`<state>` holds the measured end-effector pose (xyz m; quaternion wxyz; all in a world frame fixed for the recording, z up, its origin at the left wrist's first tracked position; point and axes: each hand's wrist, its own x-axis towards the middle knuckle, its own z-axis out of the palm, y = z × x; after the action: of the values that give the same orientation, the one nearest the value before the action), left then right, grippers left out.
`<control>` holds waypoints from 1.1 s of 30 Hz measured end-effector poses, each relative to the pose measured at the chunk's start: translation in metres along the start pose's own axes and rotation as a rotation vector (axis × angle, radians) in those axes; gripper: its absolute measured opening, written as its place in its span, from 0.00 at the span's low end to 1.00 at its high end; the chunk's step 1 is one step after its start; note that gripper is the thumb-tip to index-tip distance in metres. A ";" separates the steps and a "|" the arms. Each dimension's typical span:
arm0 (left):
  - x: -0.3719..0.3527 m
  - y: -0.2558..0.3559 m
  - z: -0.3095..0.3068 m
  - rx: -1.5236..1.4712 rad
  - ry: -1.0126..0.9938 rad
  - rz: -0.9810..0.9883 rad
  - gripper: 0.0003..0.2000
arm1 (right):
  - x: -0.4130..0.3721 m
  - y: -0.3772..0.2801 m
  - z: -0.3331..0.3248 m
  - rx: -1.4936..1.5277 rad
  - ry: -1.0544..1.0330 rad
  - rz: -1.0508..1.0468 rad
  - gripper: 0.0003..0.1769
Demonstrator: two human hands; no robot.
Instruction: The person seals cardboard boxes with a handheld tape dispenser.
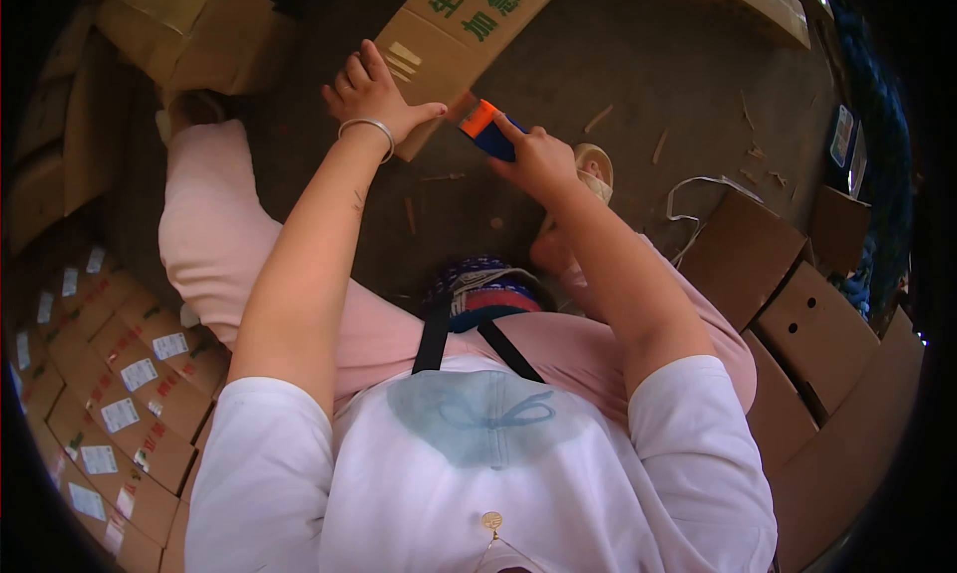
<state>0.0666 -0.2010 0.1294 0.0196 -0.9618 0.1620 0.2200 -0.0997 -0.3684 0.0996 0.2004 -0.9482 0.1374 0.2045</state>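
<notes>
Carton [469,25] under left hand [374,95]; right hand [538,159] grips tool [486,127].

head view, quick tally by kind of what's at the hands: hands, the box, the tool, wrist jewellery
hands: 2 (left hand flat on the box, right hand gripping the tool)
cardboard box with green print: 1
orange and blue hand tool: 1
silver bracelet: 1, on the left wrist
total: 5
</notes>
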 end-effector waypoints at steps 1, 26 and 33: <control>0.001 0.000 -0.001 -0.005 -0.024 -0.006 0.68 | 0.003 -0.006 -0.003 0.007 -0.009 0.017 0.42; -0.040 0.023 0.023 -0.018 0.348 0.100 0.59 | -0.030 0.076 -0.147 -0.211 -0.332 0.046 0.39; -0.061 0.018 0.034 -0.095 0.395 0.532 0.47 | -0.100 0.125 -0.194 -0.020 -0.122 0.282 0.43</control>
<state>-0.0050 -0.1962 0.1253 -0.1149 -0.9096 0.3977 0.0341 -0.1660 -0.5458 0.2655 0.1682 -0.9073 0.2547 0.2894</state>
